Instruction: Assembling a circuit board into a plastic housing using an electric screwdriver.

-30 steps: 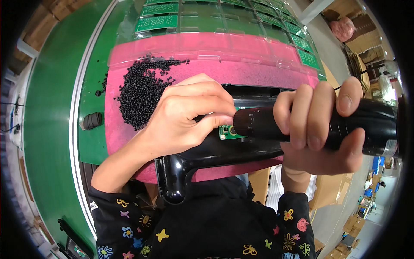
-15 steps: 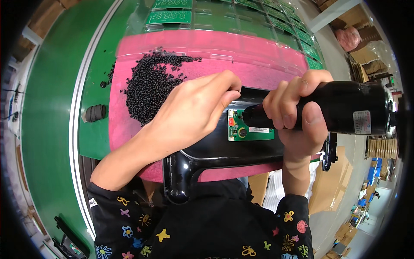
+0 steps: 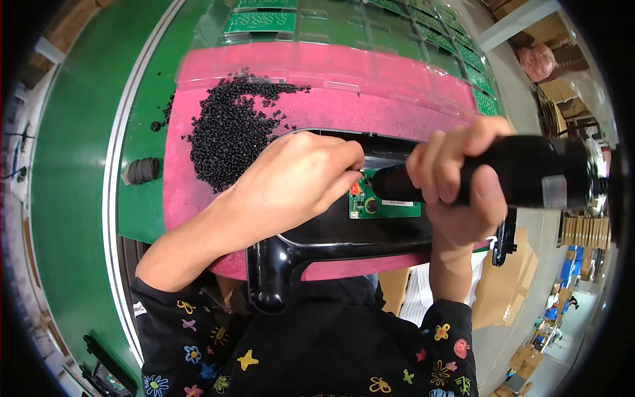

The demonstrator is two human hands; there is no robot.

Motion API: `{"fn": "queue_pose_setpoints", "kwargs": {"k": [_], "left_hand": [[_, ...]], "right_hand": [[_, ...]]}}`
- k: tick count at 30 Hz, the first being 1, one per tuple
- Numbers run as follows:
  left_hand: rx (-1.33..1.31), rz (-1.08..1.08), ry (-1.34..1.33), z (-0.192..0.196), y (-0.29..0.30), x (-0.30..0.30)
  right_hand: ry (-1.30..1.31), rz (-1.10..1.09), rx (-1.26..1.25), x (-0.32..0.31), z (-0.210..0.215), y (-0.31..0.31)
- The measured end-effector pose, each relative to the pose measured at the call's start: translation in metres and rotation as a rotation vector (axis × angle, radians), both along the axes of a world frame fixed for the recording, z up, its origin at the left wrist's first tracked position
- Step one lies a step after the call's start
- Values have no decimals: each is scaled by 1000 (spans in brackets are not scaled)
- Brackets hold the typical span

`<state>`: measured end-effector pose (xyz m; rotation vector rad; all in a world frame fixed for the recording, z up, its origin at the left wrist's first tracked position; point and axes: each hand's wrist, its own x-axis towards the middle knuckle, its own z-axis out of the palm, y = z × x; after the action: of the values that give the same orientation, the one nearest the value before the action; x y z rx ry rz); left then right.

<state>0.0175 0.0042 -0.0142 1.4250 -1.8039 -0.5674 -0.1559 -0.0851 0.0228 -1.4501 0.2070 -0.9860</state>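
Note:
In my right hand [image 3: 460, 175] is a black electric screwdriver [image 3: 546, 165], the fingers wrapped round its body. Its front end points left, over a green circuit board [image 3: 393, 211]. The board lies inside a glossy black plastic housing [image 3: 331, 231] and carries an orange connector and a round black part. My left hand [image 3: 297, 172] is closed, thumb and forefinger together at the board's upper left corner. What they pinch, if anything, is hidden. The screwdriver's tip cannot be made out.
The housing lies on a pink mat [image 3: 317, 106]. A heap of small black screws [image 3: 228, 142] spreads at the left. Clear plastic trays [image 3: 337, 40] with green boards [image 3: 260, 22] stand at the back. A dark roll [image 3: 142, 171] sits on the green table [image 3: 79, 198].
My left hand has moved slightly down and left, closer to the board's corner. The screwdriver has shifted slightly in my right hand's grip, its rear a little lower.

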Motion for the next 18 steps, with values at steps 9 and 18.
{"fn": "queue_pose_setpoints", "kwargs": {"k": [9,18], "left_hand": [[78,-149,181,5,-1,4],[312,-140,307,13,-3,4]], "right_hand": [[-417,143,47,-15,20,4],[-440,137,11,-17,19,1]]}}
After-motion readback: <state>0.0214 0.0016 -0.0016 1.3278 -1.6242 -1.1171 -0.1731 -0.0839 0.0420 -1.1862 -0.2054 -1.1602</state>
